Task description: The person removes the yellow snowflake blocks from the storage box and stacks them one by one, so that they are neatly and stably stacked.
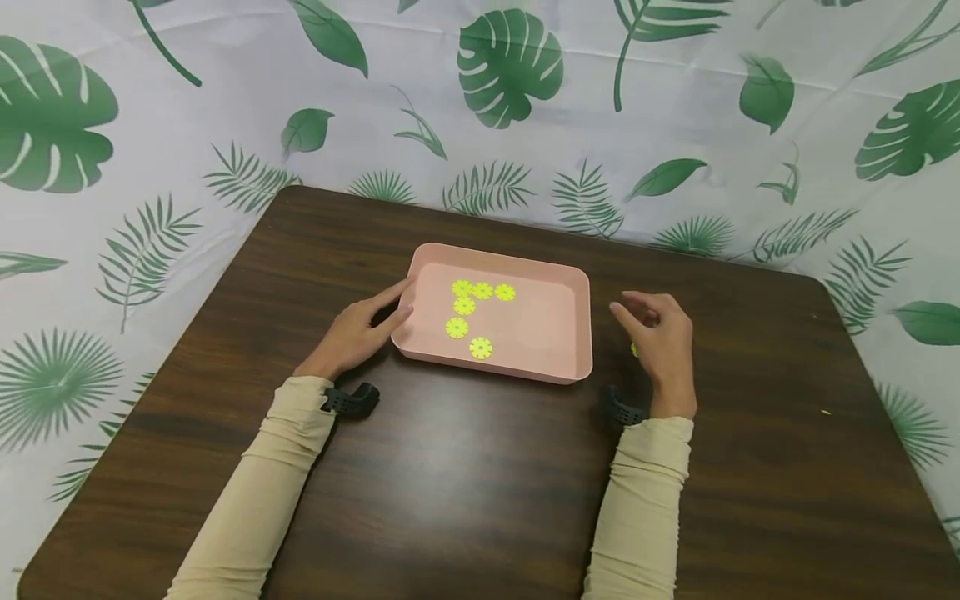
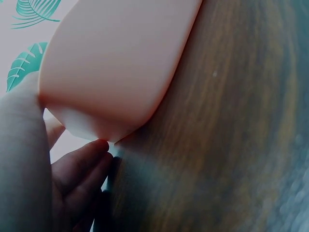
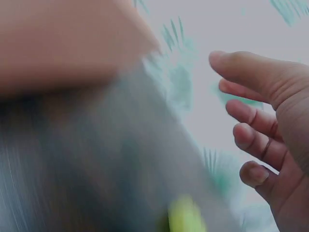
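Observation:
A pink tray (image 1: pixel 528 368) lies on the table with several yellow notched discs (image 1: pixel 481 347) in its left half. At the tray's left end, my left hand (image 1: pixel 352 333) holds the wall, its thumb at the rim. The left wrist view shows the fingertips (image 2: pixel 100 145) against the outside of the tray. Right of the tray, my right hand (image 1: pixel 660 337) hovers with loosely bent fingers and nothing between them. Another yellow piece (image 1: pixel 634 350) shows beside that hand, mostly hidden by it; in the right wrist view it is blurred.
The dark wooden table (image 1: pixel 450 500) carries the tray near its far side. Behind it hangs a white cloth (image 1: pixel 420 67) with green leaf prints. A tiny pale fleck (image 1: pixel 825 412) lies on the table at right. Both wrists wear black straps (image 1: pixel 352 400).

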Motion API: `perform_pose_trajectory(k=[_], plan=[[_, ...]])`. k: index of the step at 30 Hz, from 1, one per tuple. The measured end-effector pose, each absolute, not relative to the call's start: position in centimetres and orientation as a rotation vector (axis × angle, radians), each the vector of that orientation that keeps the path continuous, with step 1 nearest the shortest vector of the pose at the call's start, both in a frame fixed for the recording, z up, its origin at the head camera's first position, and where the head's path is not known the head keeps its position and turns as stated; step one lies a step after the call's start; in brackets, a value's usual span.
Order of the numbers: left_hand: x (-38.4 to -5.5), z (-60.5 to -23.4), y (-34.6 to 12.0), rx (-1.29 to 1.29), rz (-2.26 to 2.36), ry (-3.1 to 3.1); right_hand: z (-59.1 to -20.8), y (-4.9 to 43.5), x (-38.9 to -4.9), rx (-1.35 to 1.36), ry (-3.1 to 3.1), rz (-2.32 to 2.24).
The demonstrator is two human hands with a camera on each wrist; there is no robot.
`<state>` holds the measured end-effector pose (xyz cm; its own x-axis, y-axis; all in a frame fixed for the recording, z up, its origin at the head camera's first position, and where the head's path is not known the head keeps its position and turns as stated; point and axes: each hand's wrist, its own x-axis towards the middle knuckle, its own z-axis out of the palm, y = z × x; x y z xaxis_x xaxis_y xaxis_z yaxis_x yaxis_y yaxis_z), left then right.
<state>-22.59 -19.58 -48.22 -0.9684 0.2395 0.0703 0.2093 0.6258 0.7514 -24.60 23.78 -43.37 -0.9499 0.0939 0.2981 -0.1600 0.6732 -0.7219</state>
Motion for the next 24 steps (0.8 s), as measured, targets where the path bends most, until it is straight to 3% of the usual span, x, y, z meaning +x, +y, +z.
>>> perform_pose_trajectory(k=[8,16,24], plan=[[-22.5,-48.3,-19.9,0.405,1.299,2.808,-43.0,14.8,-27.5,0.45,-2.654,1.22],[-22.6,-48.1,-20.1,0.392,1.298,2.815,-43.8,8.6,-27.7,0.685,-2.918,1.144],[-22.6,-48.3,-20.0,0.389,1.297,2.809,-44.9,5.6,-27.0,0.604,-2.977,0.998]])
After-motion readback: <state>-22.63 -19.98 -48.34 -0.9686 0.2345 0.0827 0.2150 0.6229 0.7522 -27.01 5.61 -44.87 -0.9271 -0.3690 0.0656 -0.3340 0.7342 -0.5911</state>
